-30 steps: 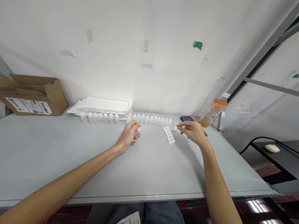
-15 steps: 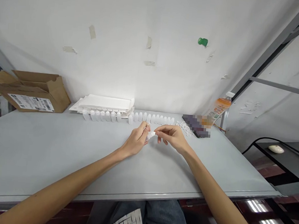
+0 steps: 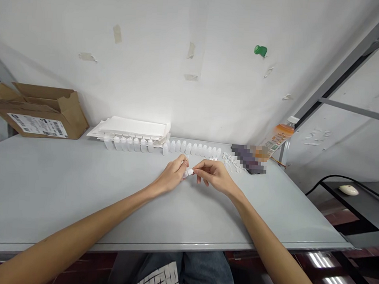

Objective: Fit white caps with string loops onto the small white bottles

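My left hand [image 3: 172, 174] is closed around a small white plastic dropper bottle [image 3: 188, 172], which lies tilted with its narrow end to the right. Thumb and fingertips of my right hand [image 3: 215, 175] pinch at that end; whether a separate small cap is between them I cannot make out. Most of the bottle's body is hidden by the left fingers. Behind the hands stands a row of similar small bottles [image 3: 193, 149]. Another row, with tips fitted [image 3: 130, 144], is farther left. To the right lies a loose pile of small white plastic pieces [image 3: 232, 162].
An open cardboard box [image 3: 48, 117] sits at the table's back left. White sheets or flat packets [image 3: 135, 127] are stacked by the wall. A phone-like dark object [image 3: 248, 160], partly blurred, and an orange-labelled drink bottle [image 3: 279, 133] stand at the back right of the grey table [image 3: 76, 186].
Both hands, with the dropper bottle, have shifted slightly left. The right fingertips still pinch at the bottle's end. The camera view has tilted a little.
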Action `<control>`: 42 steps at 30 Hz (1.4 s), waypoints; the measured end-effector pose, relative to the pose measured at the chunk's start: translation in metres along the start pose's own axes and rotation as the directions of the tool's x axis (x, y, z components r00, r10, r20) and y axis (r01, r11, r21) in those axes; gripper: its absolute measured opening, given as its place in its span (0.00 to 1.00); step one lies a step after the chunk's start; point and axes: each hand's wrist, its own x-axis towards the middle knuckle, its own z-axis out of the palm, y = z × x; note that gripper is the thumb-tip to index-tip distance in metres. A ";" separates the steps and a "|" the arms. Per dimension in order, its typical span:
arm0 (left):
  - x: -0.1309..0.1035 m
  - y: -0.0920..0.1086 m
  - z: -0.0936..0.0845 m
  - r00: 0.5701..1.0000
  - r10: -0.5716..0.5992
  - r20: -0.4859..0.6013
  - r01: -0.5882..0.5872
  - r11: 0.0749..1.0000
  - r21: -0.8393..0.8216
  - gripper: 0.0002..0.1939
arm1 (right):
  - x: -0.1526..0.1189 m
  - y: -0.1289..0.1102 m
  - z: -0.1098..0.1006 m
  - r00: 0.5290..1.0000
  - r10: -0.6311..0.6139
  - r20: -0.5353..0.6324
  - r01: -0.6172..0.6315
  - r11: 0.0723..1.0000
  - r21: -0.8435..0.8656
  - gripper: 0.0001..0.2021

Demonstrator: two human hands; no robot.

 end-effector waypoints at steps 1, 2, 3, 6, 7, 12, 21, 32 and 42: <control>0.002 -0.002 0.000 1.000 0.012 -0.021 -0.011 1.000 0.019 0.10 | 0.000 0.001 0.000 1.000 -0.004 -0.003 0.004 1.000 -0.008 0.14; 0.003 -0.003 -0.001 0.999 0.022 -0.046 -0.020 0.999 0.035 0.10 | 0.001 0.001 0.001 1.000 -0.007 -0.007 0.007 1.000 -0.015 0.14; 0.004 -0.005 -0.001 0.997 0.029 -0.070 -0.025 0.999 0.045 0.09 | 0.001 0.002 0.001 1.000 -0.008 -0.011 0.008 1.000 -0.020 0.13; 0.007 -0.006 -0.002 0.993 0.005 -0.117 -0.003 1.000 0.018 0.08 | 0.001 0.002 0.002 1.000 -0.007 -0.024 0.006 1.000 -0.028 0.12; 0.008 -0.006 -0.003 0.992 -0.011 -0.123 0.011 1.000 -0.003 0.08 | 0.001 0.003 0.003 1.000 -0.006 -0.029 0.005 1.000 -0.030 0.11; 0.008 -0.003 -0.004 0.989 -0.066 -0.131 0.055 0.995 -0.086 0.10 | 0.000 0.004 0.004 0.999 -0.010 -0.049 0.008 0.999 -0.035 0.09; 0.007 -0.002 -0.004 0.991 -0.003 -0.137 0.000 1.000 -0.021 0.11 | 0.000 0.003 0.008 0.999 -0.023 -0.023 0.023 1.000 -0.004 0.15; 0.003 0.005 -0.003 0.964 0.179 -0.197 -0.131 0.963 0.235 0.11 | 0.000 0.007 0.012 0.999 -0.009 0.033 0.014 0.990 -0.137 0.21; 0.002 0.006 -0.002 0.968 0.203 -0.151 -0.159 0.952 0.260 0.10 | -0.002 0.005 0.014 0.996 -0.073 -0.042 0.067 0.988 -0.142 0.13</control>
